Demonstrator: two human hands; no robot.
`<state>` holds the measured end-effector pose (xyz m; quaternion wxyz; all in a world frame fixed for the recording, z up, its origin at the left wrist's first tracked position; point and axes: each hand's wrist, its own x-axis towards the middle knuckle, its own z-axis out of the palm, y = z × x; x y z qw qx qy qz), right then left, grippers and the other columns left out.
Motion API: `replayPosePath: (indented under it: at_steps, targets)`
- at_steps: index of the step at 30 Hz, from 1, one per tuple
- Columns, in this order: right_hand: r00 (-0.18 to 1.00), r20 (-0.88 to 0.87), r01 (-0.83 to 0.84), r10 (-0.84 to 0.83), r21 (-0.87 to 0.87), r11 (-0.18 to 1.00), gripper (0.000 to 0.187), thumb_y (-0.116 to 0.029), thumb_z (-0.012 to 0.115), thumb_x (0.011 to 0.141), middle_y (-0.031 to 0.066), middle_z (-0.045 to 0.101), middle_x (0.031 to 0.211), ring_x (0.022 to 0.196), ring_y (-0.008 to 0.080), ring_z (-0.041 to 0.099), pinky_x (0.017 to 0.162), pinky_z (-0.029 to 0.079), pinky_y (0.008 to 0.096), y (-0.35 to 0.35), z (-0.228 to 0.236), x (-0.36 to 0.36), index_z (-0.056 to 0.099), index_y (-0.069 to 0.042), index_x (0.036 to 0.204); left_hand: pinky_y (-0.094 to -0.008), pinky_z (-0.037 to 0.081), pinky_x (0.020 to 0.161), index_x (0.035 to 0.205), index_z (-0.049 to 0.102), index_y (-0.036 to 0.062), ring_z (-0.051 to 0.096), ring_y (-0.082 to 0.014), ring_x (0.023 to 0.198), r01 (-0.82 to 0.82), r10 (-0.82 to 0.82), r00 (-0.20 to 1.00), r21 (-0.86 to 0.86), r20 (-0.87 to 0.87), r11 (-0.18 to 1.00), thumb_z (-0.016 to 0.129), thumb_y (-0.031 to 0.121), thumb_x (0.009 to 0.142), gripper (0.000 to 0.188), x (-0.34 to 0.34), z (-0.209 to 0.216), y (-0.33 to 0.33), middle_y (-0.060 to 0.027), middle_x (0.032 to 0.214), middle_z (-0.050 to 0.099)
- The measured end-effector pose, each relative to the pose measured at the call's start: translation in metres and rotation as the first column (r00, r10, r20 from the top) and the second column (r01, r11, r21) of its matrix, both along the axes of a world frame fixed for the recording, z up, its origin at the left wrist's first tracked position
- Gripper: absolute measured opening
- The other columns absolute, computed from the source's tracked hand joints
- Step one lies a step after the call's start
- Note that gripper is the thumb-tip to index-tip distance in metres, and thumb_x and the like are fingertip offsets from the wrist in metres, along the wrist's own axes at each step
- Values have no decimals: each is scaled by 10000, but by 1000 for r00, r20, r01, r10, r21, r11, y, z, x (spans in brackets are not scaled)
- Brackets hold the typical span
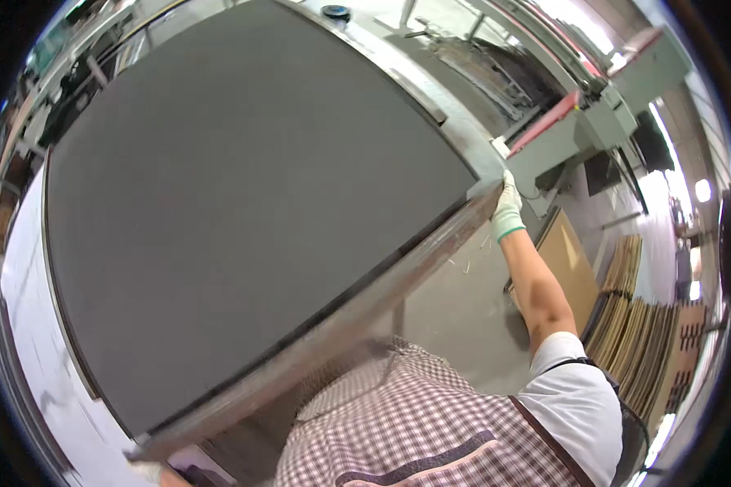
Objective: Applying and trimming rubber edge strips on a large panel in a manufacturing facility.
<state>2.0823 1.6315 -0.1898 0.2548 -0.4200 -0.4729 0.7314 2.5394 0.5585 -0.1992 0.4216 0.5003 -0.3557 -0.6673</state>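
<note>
A large, flat, dark grey panel [252, 203] set in a pale metal frame [325, 329] fills the left and middle of the view, with its near edge slanting up to the right. At the frame's near right corner my right hand [508, 209], in a white glove with a green cuff, is closed round the edge, arm stretched out. Down at the near left corner, my left hand [148, 471] shows only in part, also gloved in white. It is against the frame's corner, gripping there, with most of its fingers hidden under the edge.
A grey-green machine with a red bar [548, 122] stands beyond the right corner. Stacked brown cardboard sheets [638, 333] and a leaning tan board [564, 256] are on the floor at right. A white surface [32, 325] runs along the left. A small dark round container [335, 13] sits at the far side.
</note>
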Motion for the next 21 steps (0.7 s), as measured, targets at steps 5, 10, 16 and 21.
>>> replayPosePath:
  at_steps: [5, 10, 16, 21]
  targets:
    - [952, -66, -298, 299, 22, 954, 665, -526, 568, 913, 99, 558, 1326, 1157, 265, 532, 1059, 390, 381, -50, 57, -15, 564, -10, 1332, -504, 456, 926, 1156, 613, 47, 590, -319, 1024, 70, -65, 997, 123, -38, 990, 484, 454, 946, 476, -97, 9, 115, -155, 1161, 627]
    - [972, 130, -217, 193, 206, 954, 610, -511, 590, 905, 106, 629, 1213, 1064, 261, 607, 958, 485, 406, 48, 11, -36, 629, -9, 1250, -455, 470, 927, 1235, 605, 65, 596, -282, 1022, 36, -34, 986, -7, 161, 999, 466, 474, 958, 513, -125, -10, 111, -122, 1183, 633]
    - [952, 224, -261, 211, 226, 939, 650, -570, 499, 934, 108, 623, 1248, 1101, 278, 588, 972, 474, 426, 19, -4, -74, 616, -32, 1279, -387, 473, 960, 1205, 660, 83, 606, -240, 1052, -79, 89, 991, -104, 98, 991, 424, 428, 1002, 465, -81, -10, 39, -100, 1219, 630]
    - [948, 221, -285, 231, 257, 924, 715, -582, 485, 942, 116, 541, 1404, 1249, 293, 505, 1112, 340, 389, 7, 13, -87, 529, -32, 1396, -423, 459, 1012, 1255, 630, 82, 585, -264, 1138, -60, 69, 970, -48, 234, 997, 427, 426, 991, 479, -139, -16, 76, -112, 1251, 619]
